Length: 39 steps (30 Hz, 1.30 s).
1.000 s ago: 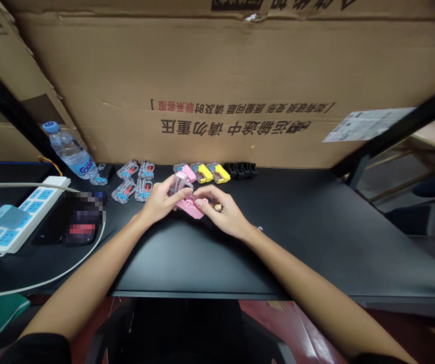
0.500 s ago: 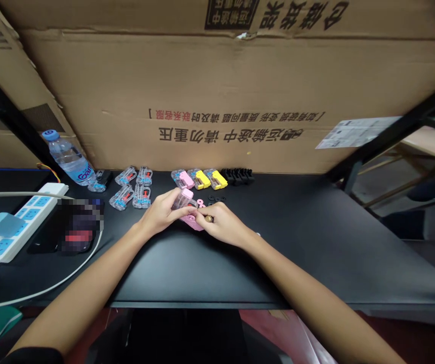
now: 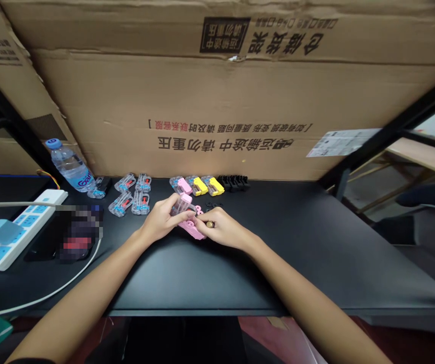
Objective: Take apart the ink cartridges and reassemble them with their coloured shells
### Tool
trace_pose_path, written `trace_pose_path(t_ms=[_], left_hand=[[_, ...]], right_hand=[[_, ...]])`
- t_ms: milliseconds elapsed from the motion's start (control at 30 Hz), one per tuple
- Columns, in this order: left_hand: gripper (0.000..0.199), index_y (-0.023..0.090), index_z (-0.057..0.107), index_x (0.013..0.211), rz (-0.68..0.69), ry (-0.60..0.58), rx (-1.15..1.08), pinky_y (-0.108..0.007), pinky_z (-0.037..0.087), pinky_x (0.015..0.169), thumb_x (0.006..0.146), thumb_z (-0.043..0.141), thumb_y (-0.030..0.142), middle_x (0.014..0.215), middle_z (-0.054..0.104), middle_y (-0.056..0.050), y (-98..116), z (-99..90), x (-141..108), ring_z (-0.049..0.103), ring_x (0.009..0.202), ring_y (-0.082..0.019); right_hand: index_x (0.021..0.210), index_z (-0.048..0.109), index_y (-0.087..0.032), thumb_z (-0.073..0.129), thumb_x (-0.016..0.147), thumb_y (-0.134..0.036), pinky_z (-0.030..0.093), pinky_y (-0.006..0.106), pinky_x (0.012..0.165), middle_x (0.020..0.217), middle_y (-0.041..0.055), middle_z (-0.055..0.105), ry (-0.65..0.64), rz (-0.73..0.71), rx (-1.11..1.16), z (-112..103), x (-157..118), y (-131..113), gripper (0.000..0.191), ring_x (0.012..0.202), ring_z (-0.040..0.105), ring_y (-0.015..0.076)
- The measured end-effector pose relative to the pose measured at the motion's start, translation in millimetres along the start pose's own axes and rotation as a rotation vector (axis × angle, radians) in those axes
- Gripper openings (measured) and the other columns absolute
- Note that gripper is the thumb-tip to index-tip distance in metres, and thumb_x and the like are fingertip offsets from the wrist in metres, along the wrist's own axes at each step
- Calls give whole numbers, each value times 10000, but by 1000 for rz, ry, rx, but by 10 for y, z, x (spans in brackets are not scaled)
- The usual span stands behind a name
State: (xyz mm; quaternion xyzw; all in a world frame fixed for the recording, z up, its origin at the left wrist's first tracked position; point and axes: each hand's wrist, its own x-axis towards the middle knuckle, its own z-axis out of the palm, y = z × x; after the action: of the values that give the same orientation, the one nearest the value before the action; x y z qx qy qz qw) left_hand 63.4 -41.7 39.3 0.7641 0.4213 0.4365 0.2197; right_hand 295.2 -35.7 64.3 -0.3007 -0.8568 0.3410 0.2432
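Note:
My left hand grips a small clear-and-pink plastic case just above the black table. My right hand pinches a flat pink plastic part that lies under and against that case. Both hands meet at the middle of the table. Small pink rings and black rings lie just behind my fingers.
Along the back stand a pink case, two yellow cases, black parts and several clear blue-red cases. A water bottle, a white power strip with cable and a blurred dark item lie left. Cardboard boxes wall the back.
My right hand has slid left and closed its fingers on the pink part beside the case. The head view has tilted up a little; the left hand keeps its hold.

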Motion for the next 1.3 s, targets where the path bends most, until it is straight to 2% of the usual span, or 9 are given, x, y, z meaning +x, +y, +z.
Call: trace_pose_path(t_ms=[133,367,733,800,867,933,1000,1100,1300], left_hand=[[485,228,526,823,-27,44,-55,-254,416,602,986,699,652,686,541,40,9,14,18,498,621,-137],[484,221,551,819,-58,64,-107,-261,406,575,977,712,650,690,553,34,7,17,28,492,608,-135],[419,196,616,840,-44,10,-182,-242,412,605,969,754,570,700,604,37,56,-10,62,507,614,-120],[405,195,615,837,-42,20,-159,-241,410,609,975,755,549,692,595,43,54,-19,64,504,611,-117],[407,198,602,825,-48,50,-118,-244,402,606,979,755,541,679,577,46,52,-34,65,507,612,-119],[409,200,590,819,-50,79,-75,-247,400,609,982,757,536,676,572,45,50,-51,64,521,625,-124],[402,200,587,823,-43,101,-46,-249,406,617,986,759,526,689,588,39,45,-62,63,535,642,-128],[399,198,584,817,-22,131,-24,-252,412,627,990,760,511,714,609,32,28,-62,63,540,653,-126],[368,200,611,836,-33,116,-13,-264,411,623,997,754,500,690,611,38,9,-57,60,542,626,-129]], right_hand=[[665,474,-215,441,1120,-511,278,290,550,587,-32,426,5,-18,13,19,8,30,544,554,331,120],[719,478,-219,433,1128,-523,260,289,560,639,-48,335,-26,-12,15,8,7,62,513,582,278,123],[727,471,-211,438,1142,-530,269,291,576,641,-53,327,-52,-22,34,13,0,130,525,597,276,119],[733,540,-200,455,1142,-524,291,291,577,632,-45,387,-15,-16,4,16,5,123,528,593,319,122],[819,655,-191,494,1137,-500,340,290,590,680,-15,531,89,-21,-29,16,9,101,471,615,425,135],[947,722,-196,552,1121,-459,408,292,624,826,35,679,236,-48,-43,18,10,78,358,709,569,164],[1015,734,-207,633,1085,-412,464,297,669,1003,78,749,337,-102,-46,26,8,64,239,844,666,197],[1017,738,-220,717,1026,-347,509,302,713,1136,95,765,329,-179,-64,58,7,66,129,920,703,210],[1047,766,-210,660,1066,-300,520,290,723,944,46,785,229,-129,-22,112,16,80,141,782,695,171]])
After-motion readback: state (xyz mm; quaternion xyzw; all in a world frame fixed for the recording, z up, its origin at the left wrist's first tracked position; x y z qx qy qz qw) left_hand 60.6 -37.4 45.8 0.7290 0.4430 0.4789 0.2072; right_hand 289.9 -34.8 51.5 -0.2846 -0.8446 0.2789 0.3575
